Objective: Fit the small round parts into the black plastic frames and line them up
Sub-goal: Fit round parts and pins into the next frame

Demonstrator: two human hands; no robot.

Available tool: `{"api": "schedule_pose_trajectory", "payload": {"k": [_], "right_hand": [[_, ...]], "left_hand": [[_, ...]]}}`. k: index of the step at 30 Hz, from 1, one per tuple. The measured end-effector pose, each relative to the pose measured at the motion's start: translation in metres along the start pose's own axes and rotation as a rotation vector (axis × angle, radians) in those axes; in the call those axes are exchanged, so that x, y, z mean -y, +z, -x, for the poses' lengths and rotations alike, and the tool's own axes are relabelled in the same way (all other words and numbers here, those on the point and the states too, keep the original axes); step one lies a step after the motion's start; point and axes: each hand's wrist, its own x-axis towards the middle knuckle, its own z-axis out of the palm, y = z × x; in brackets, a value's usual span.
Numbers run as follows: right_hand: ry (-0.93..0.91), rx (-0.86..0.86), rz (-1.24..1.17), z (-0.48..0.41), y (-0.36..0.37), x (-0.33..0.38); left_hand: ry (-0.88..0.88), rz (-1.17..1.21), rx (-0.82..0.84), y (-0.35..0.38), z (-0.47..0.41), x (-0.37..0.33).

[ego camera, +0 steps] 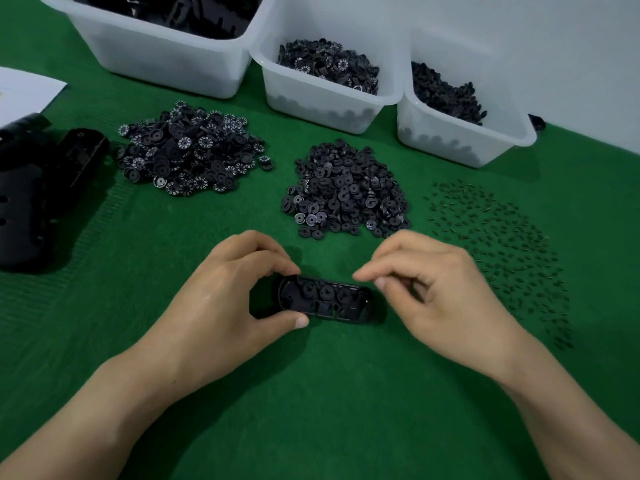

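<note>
A black oblong plastic frame [325, 299] lies on the green mat in the middle, with round black parts seated inside it. My left hand [228, 296] grips the frame's left end between thumb and fingers. My right hand [429, 292] hovers at the frame's right end, fingers curled, thumb and forefinger pinched together; whether something small sits between them cannot be made out. A heap of numbered black wheels [190, 150] lies at the back left. A second heap of plain round discs [346, 192] lies just beyond the frame.
Small dark pins [502, 244] are scattered across the mat on the right. Three white bins [322, 95] of black parts stand along the back. Stacked black frames [38, 188] lie at the left edge, with a white sheet [24, 88] behind them.
</note>
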Motion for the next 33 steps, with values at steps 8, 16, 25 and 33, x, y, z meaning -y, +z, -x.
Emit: {"api": "schedule_pose_trajectory", "payload": {"k": [8,16,25,33], "right_hand": [[0.261,-0.212,-0.222,0.038,-0.051,-0.045],[0.328,-0.307,-0.265,0.092,-0.075,-0.087],[0.289,-0.257,-0.028,0.112,-0.085,-0.103],[0.139,0.053,0.28,0.081,-0.079,-0.093]], "left_hand": [[0.099,-0.019,0.121,0.016,0.002,-0.02],[0.229,-0.049,0.232,0.072,-0.002,-0.072],[0.192,-0.095,0.147,0.119,-0.017,-0.113],[0.156,-0.059,0.144,0.124,-0.02,-0.114]]}}
